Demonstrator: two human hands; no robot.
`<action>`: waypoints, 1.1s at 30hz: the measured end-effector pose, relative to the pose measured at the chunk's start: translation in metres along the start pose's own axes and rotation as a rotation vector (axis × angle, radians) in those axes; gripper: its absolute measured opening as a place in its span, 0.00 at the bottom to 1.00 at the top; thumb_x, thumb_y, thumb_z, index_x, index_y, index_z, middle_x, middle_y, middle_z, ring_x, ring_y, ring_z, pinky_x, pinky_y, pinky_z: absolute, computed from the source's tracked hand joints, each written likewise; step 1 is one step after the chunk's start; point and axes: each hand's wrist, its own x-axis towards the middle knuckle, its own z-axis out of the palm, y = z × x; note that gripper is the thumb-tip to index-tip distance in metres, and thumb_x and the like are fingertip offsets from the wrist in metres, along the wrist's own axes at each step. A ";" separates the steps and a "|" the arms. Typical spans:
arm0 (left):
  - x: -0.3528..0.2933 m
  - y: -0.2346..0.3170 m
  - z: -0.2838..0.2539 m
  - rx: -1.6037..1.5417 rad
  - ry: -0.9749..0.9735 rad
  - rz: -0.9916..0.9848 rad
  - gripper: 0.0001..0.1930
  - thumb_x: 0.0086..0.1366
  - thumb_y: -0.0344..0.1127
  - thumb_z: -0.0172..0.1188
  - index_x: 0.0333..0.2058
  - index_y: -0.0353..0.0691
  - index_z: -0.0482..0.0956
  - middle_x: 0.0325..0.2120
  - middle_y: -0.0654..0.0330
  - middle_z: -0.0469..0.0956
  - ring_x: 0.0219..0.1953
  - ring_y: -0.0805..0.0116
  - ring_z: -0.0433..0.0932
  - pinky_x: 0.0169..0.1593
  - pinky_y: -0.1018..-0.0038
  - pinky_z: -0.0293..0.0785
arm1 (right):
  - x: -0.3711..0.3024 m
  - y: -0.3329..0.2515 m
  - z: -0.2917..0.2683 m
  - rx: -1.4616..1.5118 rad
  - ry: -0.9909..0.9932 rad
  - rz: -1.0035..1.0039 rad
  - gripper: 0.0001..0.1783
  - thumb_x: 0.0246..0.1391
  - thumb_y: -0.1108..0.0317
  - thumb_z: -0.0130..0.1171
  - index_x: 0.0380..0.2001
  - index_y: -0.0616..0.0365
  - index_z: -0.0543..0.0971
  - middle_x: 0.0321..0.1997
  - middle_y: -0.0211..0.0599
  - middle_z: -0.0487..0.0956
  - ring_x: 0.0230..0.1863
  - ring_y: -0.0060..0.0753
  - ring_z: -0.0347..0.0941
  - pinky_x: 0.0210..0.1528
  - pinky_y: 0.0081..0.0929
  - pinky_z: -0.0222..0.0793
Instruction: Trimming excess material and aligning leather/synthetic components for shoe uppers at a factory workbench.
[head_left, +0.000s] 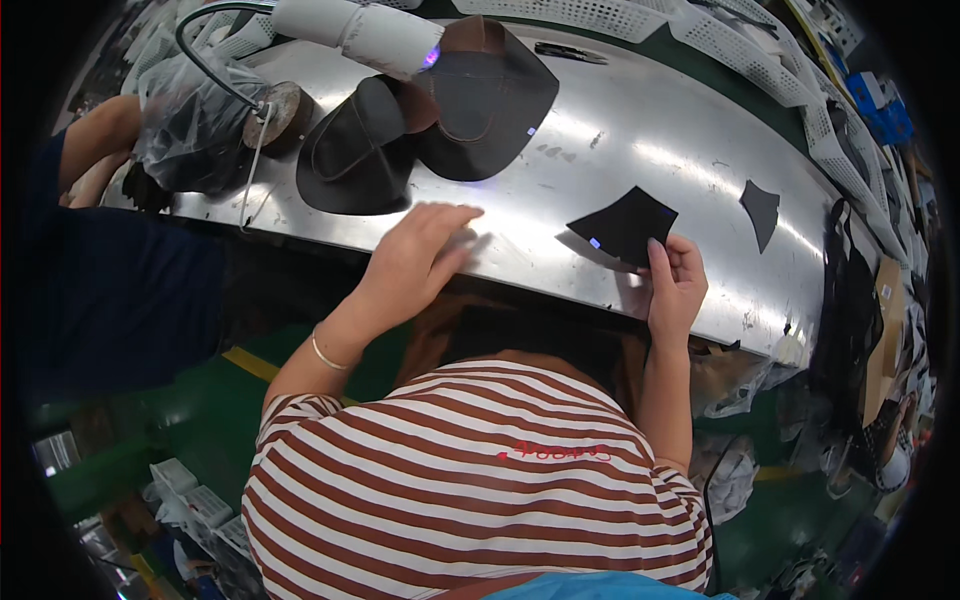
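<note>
My right hand (677, 278) pinches the lower corner of a flat black cut piece (628, 228) between thumb and fingers. The piece has curved edges, and small bluish-white marks show on it. It is held at the front edge of the metal table (520, 225). My left hand (425, 248) hovers at the table edge with its fingers stretched out and thumb apart, holding nothing. Just beyond it lie two dark, stitched shoe-upper-like pieces (355, 165) (490, 105), partly overlapping. A smaller dark grey cut piece (761, 214) lies to the right of my right hand.
A white lamp (358, 35) on a bent metal neck hangs over the far left, its round base (278, 118) on the table. Beside it sits a clear plastic bag (195, 120), near another person's arm (100, 140). White perforated baskets (745, 60) line the far edge.
</note>
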 end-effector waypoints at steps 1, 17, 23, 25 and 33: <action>0.011 -0.006 0.005 0.140 0.051 0.099 0.20 0.54 0.27 0.60 0.47 0.39 0.72 0.37 0.54 0.74 0.38 0.55 0.74 0.45 0.66 0.71 | 0.001 0.001 -0.001 -0.004 0.011 0.002 0.07 0.56 0.74 0.57 0.39 0.62 0.74 0.30 0.28 0.77 0.29 0.13 0.71 0.30 0.12 0.69; 0.091 -0.051 0.041 0.633 0.266 0.327 0.03 0.50 0.27 0.54 0.25 0.43 0.71 0.20 0.62 0.68 0.25 0.61 0.71 0.29 0.68 0.67 | -0.002 0.008 -0.003 0.003 -0.101 0.010 0.13 0.55 0.76 0.58 0.45 0.64 0.74 0.36 0.31 0.78 0.34 0.14 0.72 0.34 0.14 0.70; 0.059 -0.011 0.048 0.036 -0.122 0.625 0.07 0.43 0.22 0.58 0.22 0.41 0.72 0.19 0.62 0.66 0.24 0.60 0.68 0.29 0.68 0.64 | 0.001 0.010 -0.014 0.498 -0.166 -0.149 0.03 0.60 0.71 0.46 0.35 0.59 0.66 0.34 0.43 0.77 0.35 0.29 0.72 0.42 0.24 0.68; 0.058 -0.006 0.048 -0.050 -0.238 0.597 0.08 0.42 0.21 0.57 0.21 0.41 0.73 0.19 0.62 0.68 0.26 0.60 0.69 0.31 0.69 0.65 | 0.008 0.015 -0.025 0.471 -0.170 -0.148 0.08 0.62 0.63 0.40 0.32 0.55 0.62 0.34 0.49 0.76 0.34 0.35 0.71 0.41 0.27 0.67; 0.092 0.021 0.012 -0.203 -0.508 0.307 0.08 0.51 0.29 0.54 0.29 0.38 0.80 0.28 0.58 0.78 0.34 0.58 0.75 0.45 0.69 0.70 | 0.011 0.019 -0.024 0.650 -0.261 -0.197 0.12 0.62 0.59 0.40 0.28 0.54 0.62 0.41 0.55 0.75 0.31 0.32 0.70 0.37 0.24 0.65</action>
